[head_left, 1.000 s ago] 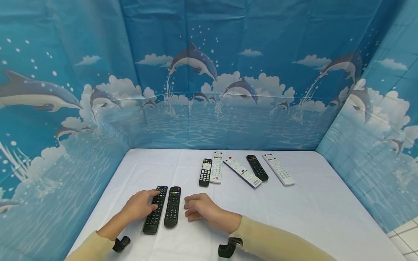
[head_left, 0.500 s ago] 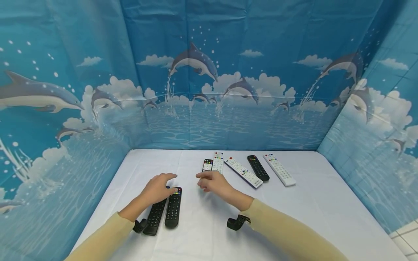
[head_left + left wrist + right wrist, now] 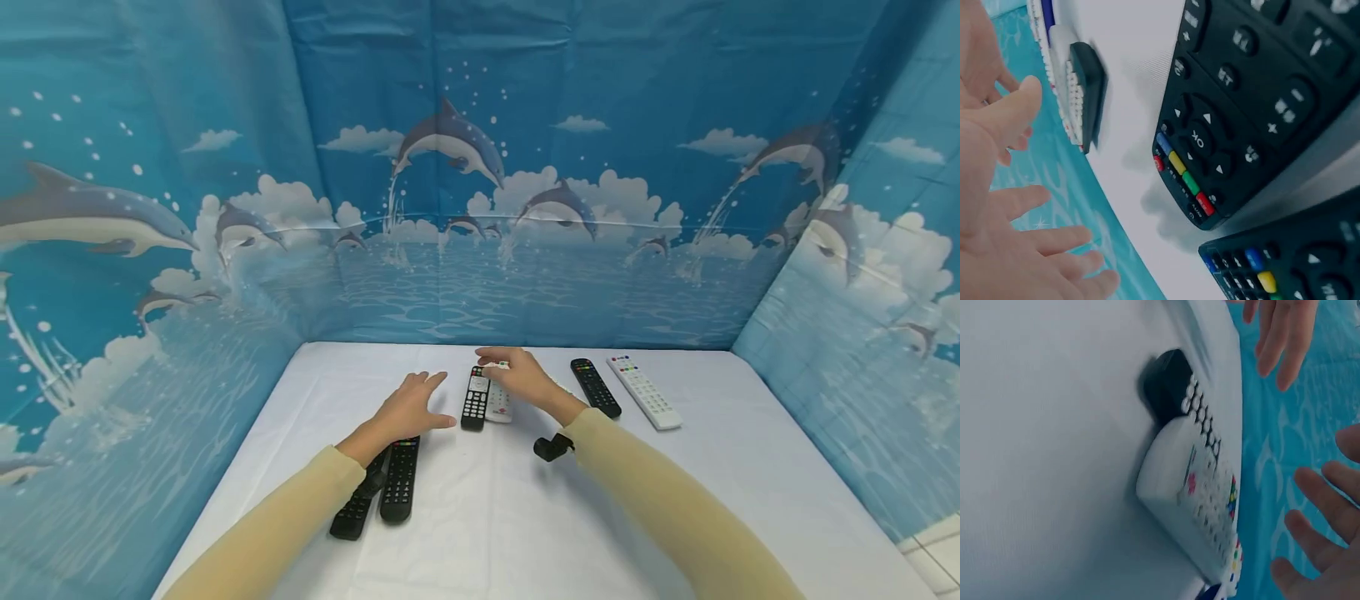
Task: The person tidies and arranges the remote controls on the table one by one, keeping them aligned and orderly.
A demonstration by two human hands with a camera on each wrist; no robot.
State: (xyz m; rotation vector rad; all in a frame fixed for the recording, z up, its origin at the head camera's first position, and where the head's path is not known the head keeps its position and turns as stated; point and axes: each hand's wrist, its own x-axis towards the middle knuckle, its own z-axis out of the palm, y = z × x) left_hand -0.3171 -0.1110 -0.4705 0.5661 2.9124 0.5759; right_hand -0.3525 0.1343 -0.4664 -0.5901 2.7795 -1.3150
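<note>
My left hand (image 3: 405,412) hovers with fingers spread, past the top ends of two black remote controls. One is the rounded black remote (image 3: 400,492); the longer black remote (image 3: 351,517) beside it is partly covered by my wrist. My right hand (image 3: 521,379) reaches over a white remote (image 3: 498,408), hiding its upper part. Touching that one on the left is a small black remote (image 3: 473,408) with white buttons. In the right wrist view, my right fingers (image 3: 1316,544) are spread apart, holding nothing. The left wrist view shows my left fingers (image 3: 1060,240) straight and holding nothing.
To the right of my right hand lie another black remote (image 3: 596,387) and a white remote (image 3: 643,392). My right hand and forearm hide a further white remote. The white-covered table (image 3: 465,533) ends at a blue dolphin curtain (image 3: 480,283).
Both hands have moved forward and right. My left hand has left the longer black remote, where its fingers rested a second ago; my right hand has come over the white remote.
</note>
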